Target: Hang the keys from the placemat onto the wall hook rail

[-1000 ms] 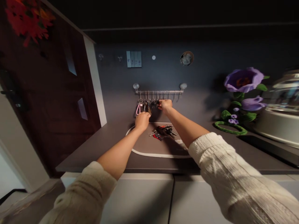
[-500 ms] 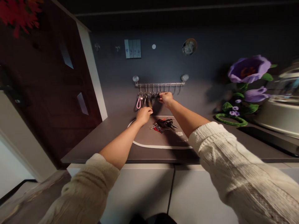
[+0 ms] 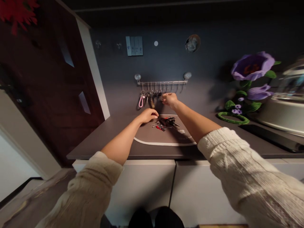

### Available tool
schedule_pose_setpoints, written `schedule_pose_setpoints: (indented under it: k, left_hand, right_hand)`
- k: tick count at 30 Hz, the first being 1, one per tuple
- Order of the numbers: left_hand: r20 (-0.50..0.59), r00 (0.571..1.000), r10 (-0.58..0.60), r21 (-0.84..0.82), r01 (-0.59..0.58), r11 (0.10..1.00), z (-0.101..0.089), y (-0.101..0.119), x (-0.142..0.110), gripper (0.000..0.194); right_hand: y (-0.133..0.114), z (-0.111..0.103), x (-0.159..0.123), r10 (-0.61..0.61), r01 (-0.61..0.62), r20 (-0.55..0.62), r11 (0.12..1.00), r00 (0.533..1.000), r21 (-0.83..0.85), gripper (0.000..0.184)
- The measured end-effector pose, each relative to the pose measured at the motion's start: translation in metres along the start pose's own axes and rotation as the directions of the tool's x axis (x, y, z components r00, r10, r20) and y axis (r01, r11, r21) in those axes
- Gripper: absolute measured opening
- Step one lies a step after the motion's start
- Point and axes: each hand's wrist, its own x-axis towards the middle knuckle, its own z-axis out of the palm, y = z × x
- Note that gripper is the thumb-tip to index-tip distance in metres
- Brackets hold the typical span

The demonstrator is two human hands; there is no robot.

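A clear hook rack [image 3: 163,82] is fixed to the dark wall, with several bunches of keys [image 3: 155,94] and a pink loop strap [image 3: 141,101] on its left hooks. My right hand [image 3: 170,99] is just below the rack, beside the rightmost hanging keys. Its fingertips are drawn together; what is between them, if anything, is too small to make out. Low over the mat [image 3: 163,144], my left hand [image 3: 148,116] has its fingers loosely bent and apart, with nothing visible in it. Just right of it lies a pile of keys [image 3: 169,122] with red and black parts.
Purple fabric flowers [image 3: 253,68] with a green ring base [image 3: 234,117] stand on the counter at the right. Beside them are a flat black object [image 3: 270,137] and a large pale rounded container [image 3: 285,114]. A dark door [image 3: 78,126] is at the left. White cabinets [image 3: 142,190] lie below.
My left hand has moved right and down, from below the hanging keys toward the pile. My right hand has shifted slightly away from the rightmost hanging keys. The view has tilted a little.
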Motion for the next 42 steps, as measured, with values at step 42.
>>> schedule_pose_setpoints:
  k: [42]
  left_hand:
    - [-0.206, 0.965, -0.159, -0.232, 0.110, 0.967, 0.004, -0.001, -0.004, 0.007]
  right_hand:
    - [0.056, -0.024, -0.062, -0.278, 0.522, 0.465, 0.645, 0.840, -0.558, 0.009]
